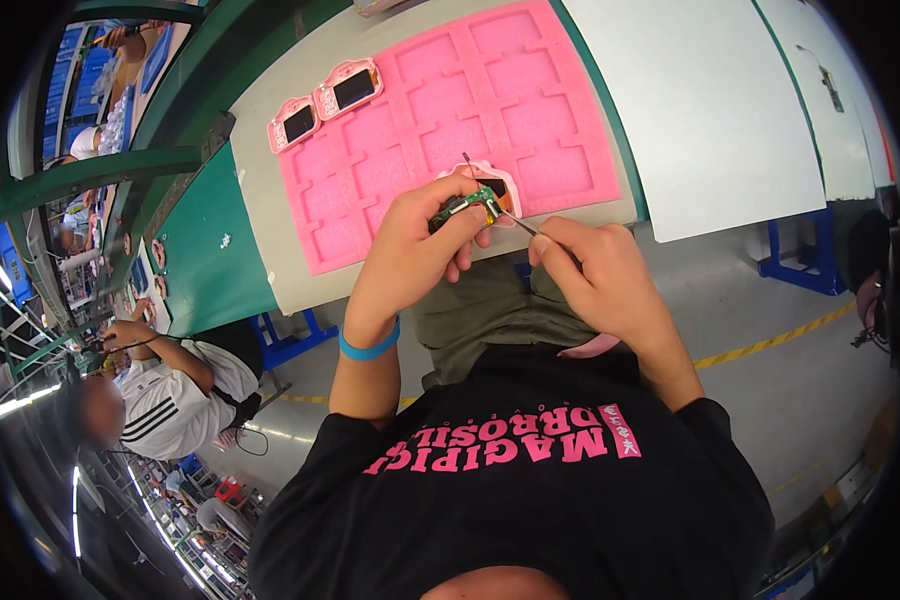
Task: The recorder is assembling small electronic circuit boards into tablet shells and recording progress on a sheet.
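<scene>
My left hand, with a blue band at its wrist, pinches a small green circuit board between thumb and fingers. A thin dark lead with a small tip sticks up beyond the board. My right hand is closed on a slim metal tool, perhaps tweezers, whose point meets the board's right end. Just behind the board lies a pink casing with a dark screen, partly hidden by my left hand.
Below my hands is a pink foam tray with shaped recesses. Two pink-framed screen units sit at its far left corner. A white sheet covers the bench on the right. At the left, a person in a white shirt works at another bench.
</scene>
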`<state>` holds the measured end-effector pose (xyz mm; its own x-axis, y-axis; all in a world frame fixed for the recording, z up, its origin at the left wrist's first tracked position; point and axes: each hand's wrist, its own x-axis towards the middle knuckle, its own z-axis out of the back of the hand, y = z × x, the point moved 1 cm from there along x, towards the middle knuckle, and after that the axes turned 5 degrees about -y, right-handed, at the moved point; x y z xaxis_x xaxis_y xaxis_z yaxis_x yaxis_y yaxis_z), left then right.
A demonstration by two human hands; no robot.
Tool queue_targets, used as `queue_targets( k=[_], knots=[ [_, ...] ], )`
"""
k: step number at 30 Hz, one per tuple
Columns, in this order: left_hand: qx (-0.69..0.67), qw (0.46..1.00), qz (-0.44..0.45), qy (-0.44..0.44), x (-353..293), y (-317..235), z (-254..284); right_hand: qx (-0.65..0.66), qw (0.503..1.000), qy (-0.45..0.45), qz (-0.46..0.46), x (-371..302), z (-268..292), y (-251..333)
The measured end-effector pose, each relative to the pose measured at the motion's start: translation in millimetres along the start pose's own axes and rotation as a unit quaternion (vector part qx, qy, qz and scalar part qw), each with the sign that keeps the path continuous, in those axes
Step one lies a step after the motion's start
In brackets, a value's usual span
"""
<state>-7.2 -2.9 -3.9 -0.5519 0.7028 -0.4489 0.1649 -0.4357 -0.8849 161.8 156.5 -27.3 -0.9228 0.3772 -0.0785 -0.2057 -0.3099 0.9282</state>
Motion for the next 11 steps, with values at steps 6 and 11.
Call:
queue_targets(
  k=[6, 11],
  knots=[
    [0.011, 1.000, -0.018, 0.011, 0.0, 3.7, 1.6, 0.003, 1.000, 0.014, 0.010, 0.8, 2.0, -1.2],
    [0.002, 1.000, 0.003, 0.004, -1.4, 3.9, -1.2, 0.030, 0.999, 0.031, -0.005, 1.5, 3.5, -2.8]
  ],
)
